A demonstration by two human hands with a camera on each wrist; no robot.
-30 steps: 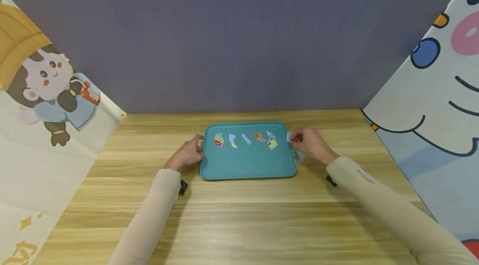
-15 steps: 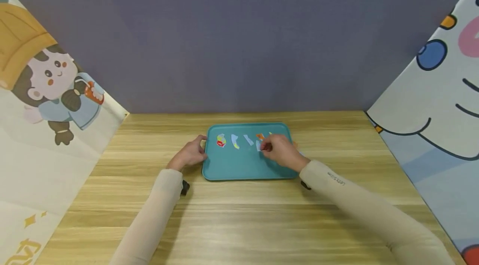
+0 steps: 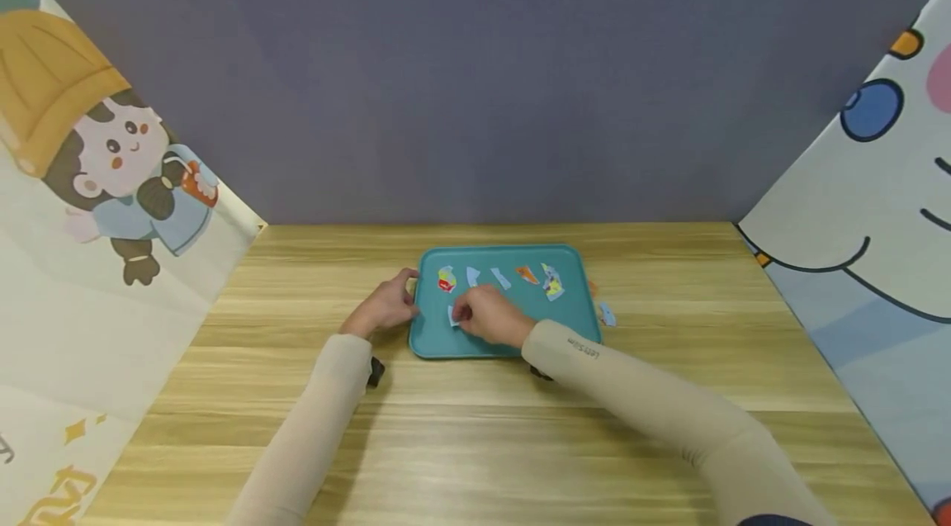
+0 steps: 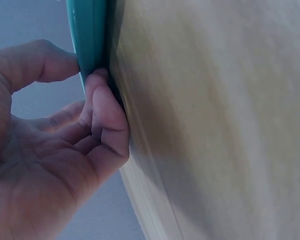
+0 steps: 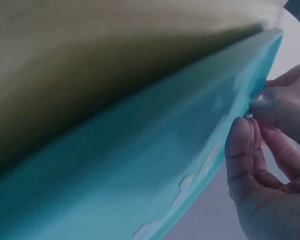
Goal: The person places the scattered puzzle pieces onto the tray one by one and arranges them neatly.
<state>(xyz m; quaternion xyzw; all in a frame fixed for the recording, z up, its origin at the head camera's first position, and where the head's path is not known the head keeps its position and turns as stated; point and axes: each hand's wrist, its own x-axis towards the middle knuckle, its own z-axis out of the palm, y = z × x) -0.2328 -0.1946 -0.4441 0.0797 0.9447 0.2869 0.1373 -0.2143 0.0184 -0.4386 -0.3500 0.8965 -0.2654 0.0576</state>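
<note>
My left hand [image 3: 386, 303] grips the left edge of a teal tray [image 3: 572, 319]; in the left wrist view the thumb is on the tray's rim [image 4: 90, 30] and curled fingers lie against its edge. Over the tray's front left part, my right hand [image 3: 492, 315] pinches a small pale blue puzzle piece [image 3: 452, 316] between thumb and fingers. Whether that piece touches the tray I cannot tell. Behind it runs a row of flat irregular pieces: red and yellow [image 3: 446, 279], pale blue [image 3: 472, 275], a narrow strip [image 3: 501, 278], orange [image 3: 527, 274], and yellow and purple [image 3: 552, 282].
Just right of the tray, a bluish piece [image 3: 607, 314] and an orange piece [image 3: 593, 287] lie on the wooden table [image 3: 446, 443]. A grey-blue partition [image 3: 475, 80] stands along the back, with cartoon-printed panels on both sides.
My right hand has moved left from beyond the tray's right edge to its front left part, bringing the pale blue piece along. My left hand has stayed at the tray's edge.
</note>
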